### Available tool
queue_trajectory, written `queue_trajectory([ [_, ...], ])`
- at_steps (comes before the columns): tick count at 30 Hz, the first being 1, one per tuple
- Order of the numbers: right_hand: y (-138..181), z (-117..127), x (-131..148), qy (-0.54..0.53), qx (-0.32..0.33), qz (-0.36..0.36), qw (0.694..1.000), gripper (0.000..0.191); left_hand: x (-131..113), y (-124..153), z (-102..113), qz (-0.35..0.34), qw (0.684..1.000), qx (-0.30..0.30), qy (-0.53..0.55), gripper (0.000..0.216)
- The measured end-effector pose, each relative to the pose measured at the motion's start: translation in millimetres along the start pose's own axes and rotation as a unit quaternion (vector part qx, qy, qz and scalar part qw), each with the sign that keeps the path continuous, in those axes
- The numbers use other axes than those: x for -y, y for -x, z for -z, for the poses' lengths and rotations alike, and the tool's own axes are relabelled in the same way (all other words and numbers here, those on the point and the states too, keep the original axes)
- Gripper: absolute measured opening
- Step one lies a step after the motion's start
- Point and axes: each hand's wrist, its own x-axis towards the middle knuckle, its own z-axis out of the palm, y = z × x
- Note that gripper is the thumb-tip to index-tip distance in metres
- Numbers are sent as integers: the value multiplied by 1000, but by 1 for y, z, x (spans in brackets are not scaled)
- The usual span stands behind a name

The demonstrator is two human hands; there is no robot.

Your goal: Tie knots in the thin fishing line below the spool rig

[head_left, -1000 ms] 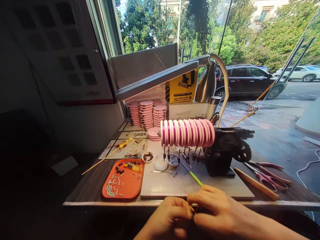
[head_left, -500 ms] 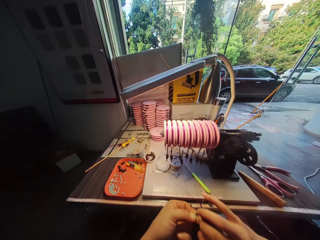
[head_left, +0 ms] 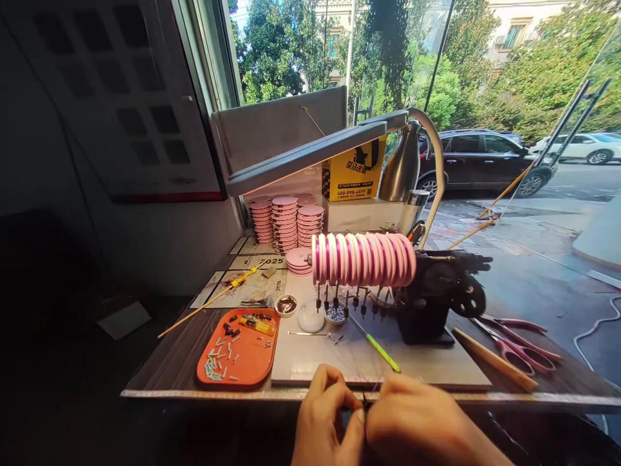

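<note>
A wooden workbench (head_left: 160,369) stands against a street-facing window. At its near edge the left hand (head_left: 326,421) and right hand (head_left: 417,424) press together, fingertips pinching a small dark piece (head_left: 364,402) too tiny to make out. Just beyond lie a green-handled tool (head_left: 378,346) and an orange tray (head_left: 239,355); farther back, a row of pink spools (head_left: 363,259).

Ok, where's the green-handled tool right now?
In the head view the green-handled tool lies slantwise on the pale mat, just beyond the right hand, below the row of pink spools and right of the orange tray.
</note>
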Motion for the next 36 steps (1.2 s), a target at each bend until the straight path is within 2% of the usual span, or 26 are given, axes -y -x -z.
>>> queue_trajectory([
  [1,-13,3,0,-43,24,-89,995,30,2,2,-3,-20,998,-45,-33,17],
  [3,-38,6,-4,-140,70,-301,941,21,7,6,-10,-74,980,-139,-126,17],
  [4,-49,5,-7,-200,86,-354,910,21,10,7,-13,-105,963,-176,-177,17],
  [6,-64,3,-15,-248,104,-392,880,20,16,6,-15,-173,924,-225,-255,21],
  [9,-70,-2,-25,-250,126,-395,875,16,21,2,-11,-277,883,-216,-312,23],
  [12,-64,-2,-28,-232,149,-389,879,14,22,-3,-6,-326,871,-167,-329,24],
  [16,-56,2,-18,-164,135,-317,924,13,22,-3,-7,-321,884,-138,-311,29],
  [18,-54,4,-12,-131,139,-241,952,14,23,-2,-8,-306,896,-124,-298,27],
  [20,-50,5,-8,-86,175,-164,967,15,22,0,-7,-287,908,-108,-286,23],
  [23,-39,7,-9,9,223,-111,968,12,15,-3,0,-208,960,-33,-184,17],
  [25,-29,7,-12,52,213,-85,972,10,7,-10,6,-83,994,37,-60,15],
  [26,-24,7,-14,74,191,-59,977,13,3,-14,8,-4,998,56,3,13],
  [28,-13,6,-17,125,139,19,982,17,-3,-23,11,161,972,77,150,9],
  [30,-4,5,-17,168,88,68,979,18,-7,-30,11,278,915,112,272,9],
  [32,3,2,-15,181,41,83,979,18,-9,-34,11,333,867,164,331,7],
  [34,8,-1,-13,203,-20,96,974,17,-11,-36,11,357,841,197,356,6],
  [36,11,-4,-11,235,-55,115,964,15,-12,-36,11,378,817,210,381,8],
])
